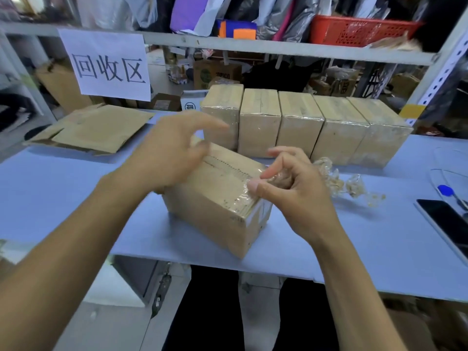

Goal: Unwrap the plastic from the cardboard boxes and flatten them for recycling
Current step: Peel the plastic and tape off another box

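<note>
A cardboard box [215, 198] lies on the blue table [50, 193], turned at an angle, with clear plastic wrap still clinging to its top. My right hand [296, 196] pinches a bunch of that plastic wrap [276, 179] at the box's right top edge. My left hand [167, 158] hovers blurred over the box's far left corner, fingers spread and holding nothing. Behind stands a row of several plastic-wrapped boxes [301, 125]. Flattened cardboard [93, 130] lies at the far left of the table.
Crumpled clear plastic [349, 183] lies right of the box. A phone [445, 224] and a blue-tipped pen [448, 192] rest at the right edge. A paper sign [106, 64] hangs from the shelf rail above, near a red basket [359, 30].
</note>
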